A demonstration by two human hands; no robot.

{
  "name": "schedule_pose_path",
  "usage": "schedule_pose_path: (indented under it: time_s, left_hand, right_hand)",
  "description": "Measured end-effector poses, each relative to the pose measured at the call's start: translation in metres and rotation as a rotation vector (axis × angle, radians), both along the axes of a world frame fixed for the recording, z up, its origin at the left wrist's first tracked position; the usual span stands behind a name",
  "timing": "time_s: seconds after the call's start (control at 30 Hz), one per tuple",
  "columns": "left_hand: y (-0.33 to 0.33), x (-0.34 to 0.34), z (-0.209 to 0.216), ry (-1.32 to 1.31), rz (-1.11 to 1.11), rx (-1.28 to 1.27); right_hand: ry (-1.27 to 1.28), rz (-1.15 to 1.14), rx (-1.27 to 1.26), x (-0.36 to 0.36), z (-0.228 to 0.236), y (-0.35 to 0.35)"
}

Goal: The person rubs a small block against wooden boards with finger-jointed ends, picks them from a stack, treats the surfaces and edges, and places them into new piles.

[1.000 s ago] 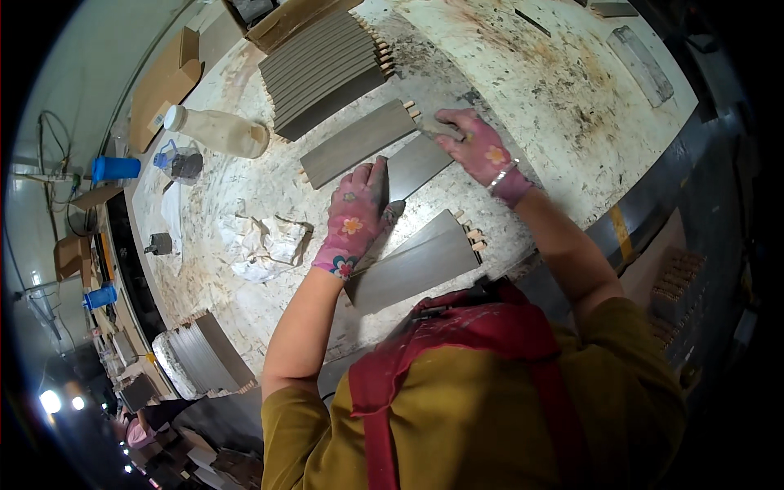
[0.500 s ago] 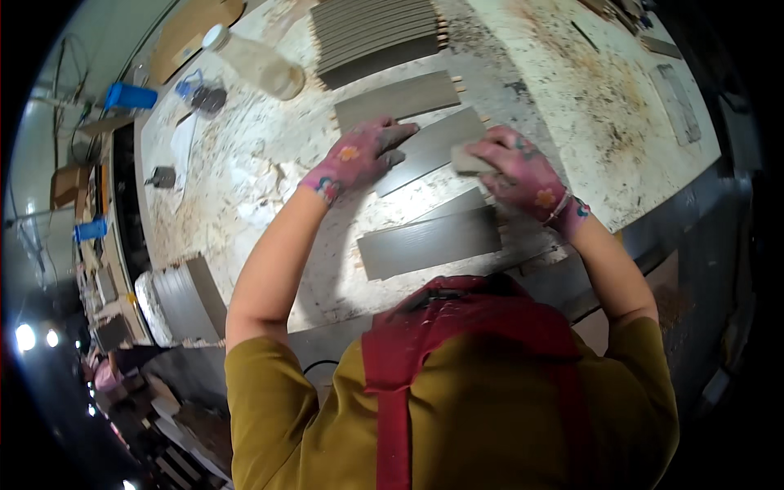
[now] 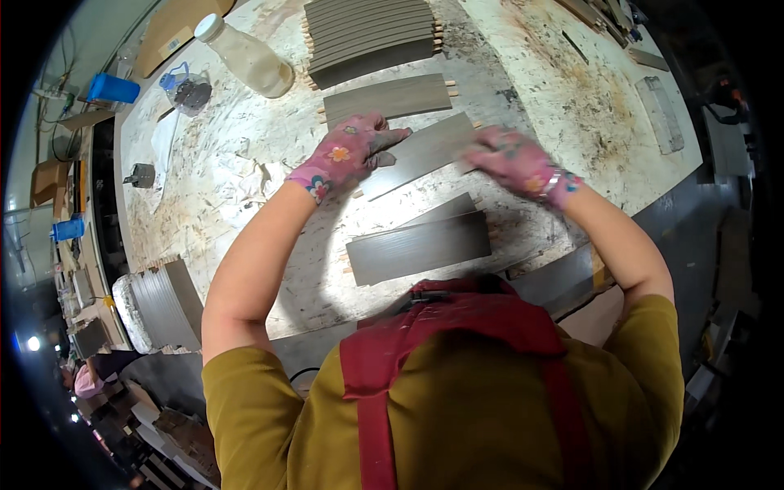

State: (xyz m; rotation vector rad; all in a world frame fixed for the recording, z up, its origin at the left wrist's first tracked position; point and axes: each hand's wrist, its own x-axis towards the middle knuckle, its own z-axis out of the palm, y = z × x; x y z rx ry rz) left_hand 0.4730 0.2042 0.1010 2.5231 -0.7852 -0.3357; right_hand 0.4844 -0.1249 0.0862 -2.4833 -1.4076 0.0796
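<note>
On the table lies a slim grey panel, tilted up to the right, with small wooden pegs at its ends. My left hand, in a pink flowered glove, grips its left part, thumb and fingers over the surface. At the panel's right end is my right hand, also gloved, fingers curled and smeared by motion; the beige sponge block it holds is mostly hidden now. Just beyond lies another grey panel. Nearer my body, a dark grey panel overlaps one more panel.
A row of stacked panels stands at the back. To the left are a white-capped bottle, a clear jug, a small dark jar and crumpled paper. More panels stand at the table's left front edge.
My right hand has shifted slightly along the panel's right end, and the beige block has gone mostly out of sight beneath it. My left hand keeps its place on the panel.
</note>
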Motion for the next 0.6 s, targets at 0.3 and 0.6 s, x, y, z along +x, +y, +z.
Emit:
schedule_pose_path:
  time_s: [0.3, 0.6]
  left_hand:
    - [-0.057, -0.026, 0.005, -0.272, 0.110, 0.164]
    - [-0.076, -0.059, -0.027, -0.474, 0.211, 0.221]
  right_hand:
    - [0.111, -0.411, 0.191, -0.003, 0.030, -0.040]
    - [0.275, -0.266, 0.489, 0.026, 0.041, 0.054]
